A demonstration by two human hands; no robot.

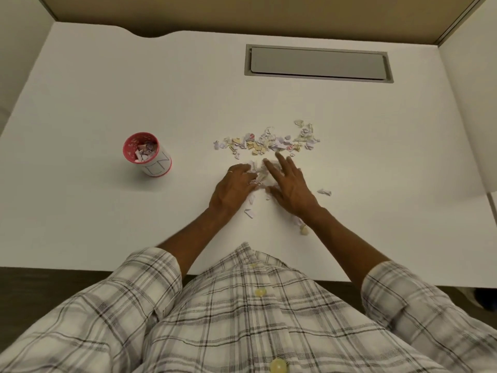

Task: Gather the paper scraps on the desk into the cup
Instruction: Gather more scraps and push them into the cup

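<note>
A row of small paper scraps (269,142) lies across the middle of the white desk (107,90). A pink-rimmed white cup (150,157) stands upright to the left with several scraps inside it. My left hand (232,188) and my right hand (289,184) lie on the desk side by side, just in front of the row. Between them sits a small heap of scraps (258,176), touched by the fingers of both hands. My right fingers are straight; my left fingers bend slightly around the heap's left side. Loose scraps lie near my wrists (249,212) and to the right (324,191).
A grey cable-tray lid (318,63) is set into the desk at the back right. Beige partition walls (242,14) close the desk at the back and right. The desk's front edge runs just ahead of my checked shirt (242,305).
</note>
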